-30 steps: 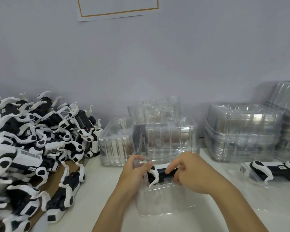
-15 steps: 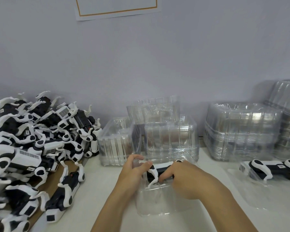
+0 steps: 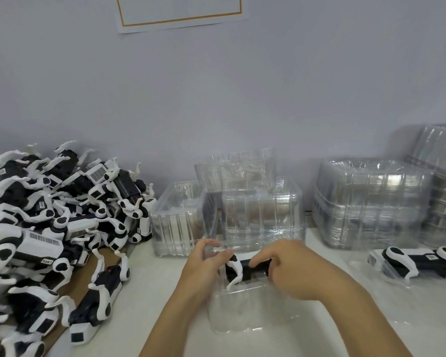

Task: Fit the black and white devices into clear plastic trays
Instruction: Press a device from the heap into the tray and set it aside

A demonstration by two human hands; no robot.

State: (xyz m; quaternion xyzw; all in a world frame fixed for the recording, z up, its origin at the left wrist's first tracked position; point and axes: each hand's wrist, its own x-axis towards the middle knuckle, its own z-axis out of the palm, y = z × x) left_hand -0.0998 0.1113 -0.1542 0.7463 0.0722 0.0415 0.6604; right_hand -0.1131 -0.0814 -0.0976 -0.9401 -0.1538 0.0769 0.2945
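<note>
1. Head view, the hands: the left hand (image 3: 206, 264) is pinching the far left rim of a clear plastic tray (image 3: 242, 313) lying on the white table (image 3: 149, 279), thumb and fingers curled round the edge. The right hand (image 3: 291, 269) is curling its fingers over a black and white device (image 3: 242, 270) and is holding it at the far end of that tray, apparently pressing it down into the moulded pocket.

2. Head view, progress: one finished tray (image 3: 417, 264) is sitting at the right edge of the table with a device lying inside it, so at least one unit appears done. The one in hand looks partly seated, not yet fully home. A large pile of loose devices (image 3: 49, 228) is waiting on the left, some resting on brown cardboard (image 3: 80, 279); by that measure most of the job is remaining.

3. Head view, supplies: empty clear trays (image 3: 258, 215) are standing behind the hands, and nested stacks of trays (image 3: 371, 202) are lining the wall to the right.

4. Head view, hard to read: the right hand is covering much of the device, so I cannot tell how deep it is sitting. The transparent tray walls are blending into the table. The pile is running off the left edge, and the paper sheet (image 3: 180, 11) on the wall is cut off at the top.
</note>
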